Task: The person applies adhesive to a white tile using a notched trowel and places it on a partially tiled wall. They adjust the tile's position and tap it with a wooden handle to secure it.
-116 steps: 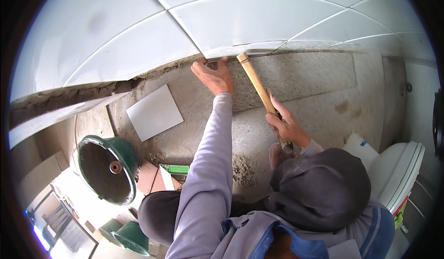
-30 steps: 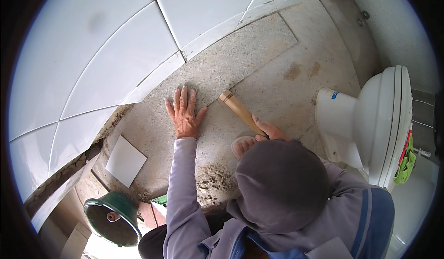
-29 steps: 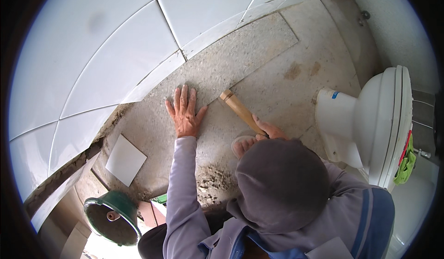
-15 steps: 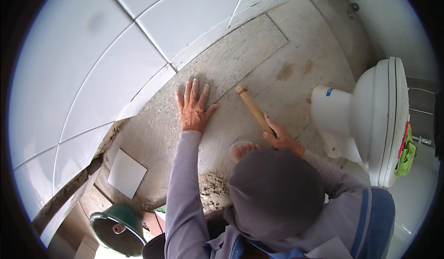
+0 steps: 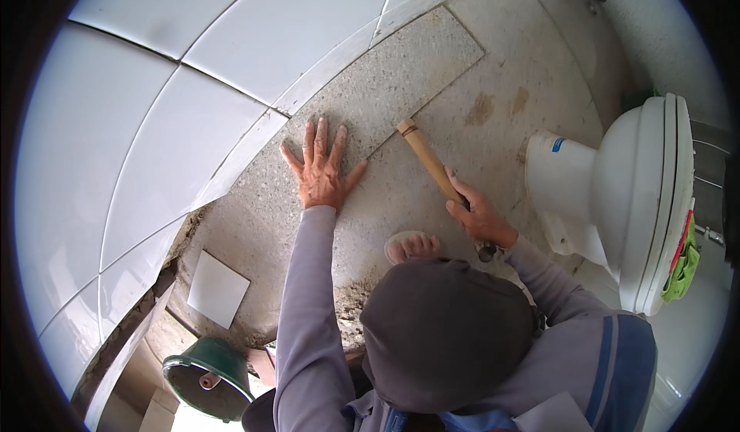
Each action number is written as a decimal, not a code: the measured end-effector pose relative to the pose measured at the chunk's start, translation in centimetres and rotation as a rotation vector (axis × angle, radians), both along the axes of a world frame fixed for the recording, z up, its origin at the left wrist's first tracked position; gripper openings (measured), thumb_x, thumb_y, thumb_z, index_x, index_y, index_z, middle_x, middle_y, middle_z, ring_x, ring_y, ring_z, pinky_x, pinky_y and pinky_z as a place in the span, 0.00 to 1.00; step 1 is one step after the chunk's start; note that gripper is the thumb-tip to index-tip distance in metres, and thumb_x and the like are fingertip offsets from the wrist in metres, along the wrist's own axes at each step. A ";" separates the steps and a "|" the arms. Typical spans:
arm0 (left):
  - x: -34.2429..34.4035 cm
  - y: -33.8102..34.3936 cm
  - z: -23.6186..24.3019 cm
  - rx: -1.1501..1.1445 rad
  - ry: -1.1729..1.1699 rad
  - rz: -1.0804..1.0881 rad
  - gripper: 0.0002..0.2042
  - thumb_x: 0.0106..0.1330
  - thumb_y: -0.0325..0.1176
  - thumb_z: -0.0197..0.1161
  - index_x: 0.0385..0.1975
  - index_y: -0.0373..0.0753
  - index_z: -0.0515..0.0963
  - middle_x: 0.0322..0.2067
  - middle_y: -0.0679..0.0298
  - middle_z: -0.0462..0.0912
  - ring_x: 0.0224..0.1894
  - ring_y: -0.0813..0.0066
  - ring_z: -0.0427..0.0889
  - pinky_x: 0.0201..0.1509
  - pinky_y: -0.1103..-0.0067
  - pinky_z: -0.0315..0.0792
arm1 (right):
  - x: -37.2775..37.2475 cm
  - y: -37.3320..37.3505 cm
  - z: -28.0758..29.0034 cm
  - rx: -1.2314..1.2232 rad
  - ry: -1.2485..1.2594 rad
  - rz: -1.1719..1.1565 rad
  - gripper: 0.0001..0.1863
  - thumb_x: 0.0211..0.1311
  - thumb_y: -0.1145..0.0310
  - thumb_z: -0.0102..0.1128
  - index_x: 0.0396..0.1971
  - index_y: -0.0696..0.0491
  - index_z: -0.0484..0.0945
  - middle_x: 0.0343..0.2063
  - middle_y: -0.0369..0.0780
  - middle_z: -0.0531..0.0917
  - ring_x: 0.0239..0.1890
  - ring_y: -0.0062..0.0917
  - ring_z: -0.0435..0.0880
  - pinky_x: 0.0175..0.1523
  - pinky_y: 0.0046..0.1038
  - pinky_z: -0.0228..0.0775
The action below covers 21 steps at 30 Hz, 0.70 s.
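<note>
My left hand lies flat, fingers spread, on a grey speckled floor tile along the foot of the white tiled wall. In my right hand is a hammer, gripped near its dark head, most of which my fingers hide. Its pale wooden handle points away from me, with the tip over or against the tile's near edge; whether it touches, I cannot tell. One dark rounded end of the head shows below the hand. A bare foot shows just ahead of the dark cap, which covers part of the floor.
White wall tiles rise at the left. A loose white tile lies on the floor, with a green bucket nearer me. At the right stands a white toilet with a green cloth. Crumbly dirt lies beside my left forearm.
The view has shifted slightly. My right hand has turned and lifted a little, so the hammer's dark end now shows beneath it. My left hand stays on the tile, fingers spread wider.
</note>
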<state>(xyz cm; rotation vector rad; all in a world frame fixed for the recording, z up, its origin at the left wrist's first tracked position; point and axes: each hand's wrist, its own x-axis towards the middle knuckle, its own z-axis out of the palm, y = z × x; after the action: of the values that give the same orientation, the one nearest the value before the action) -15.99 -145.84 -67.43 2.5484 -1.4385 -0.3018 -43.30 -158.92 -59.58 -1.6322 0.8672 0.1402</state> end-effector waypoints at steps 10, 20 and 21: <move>-0.4 0.0 -1.0 0.032 -0.047 -0.024 0.36 0.62 0.66 0.55 0.70 0.64 0.59 0.74 0.72 0.50 0.77 0.70 0.41 0.75 0.43 0.25 | 0.3 0.3 -0.9 -0.141 -0.049 0.044 0.34 0.68 0.70 0.51 0.70 0.65 0.53 0.68 0.54 0.63 0.72 0.37 0.61 0.72 0.31 0.52; 0.1 0.4 -0.7 -0.045 0.048 0.021 0.42 0.57 0.64 0.63 0.69 0.51 0.60 0.71 0.70 0.56 0.75 0.70 0.48 0.77 0.47 0.27 | 0.0 1.4 1.5 -0.119 0.085 0.249 0.33 0.70 0.68 0.49 0.71 0.64 0.52 0.69 0.54 0.62 0.70 0.40 0.63 0.71 0.33 0.53; 0.4 0.4 -0.8 -0.072 0.072 0.036 0.43 0.55 0.63 0.66 0.68 0.48 0.61 0.70 0.68 0.58 0.75 0.69 0.49 0.77 0.47 0.28 | 0.1 1.6 1.4 -0.104 0.066 0.234 0.33 0.71 0.67 0.49 0.71 0.64 0.51 0.69 0.54 0.62 0.70 0.40 0.63 0.71 0.33 0.53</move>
<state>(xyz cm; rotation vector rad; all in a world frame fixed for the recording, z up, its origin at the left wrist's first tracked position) -15.60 -145.45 -68.22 2.4772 -1.3514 -0.3265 -43.20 -157.33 -58.18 -1.8327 0.7416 0.3180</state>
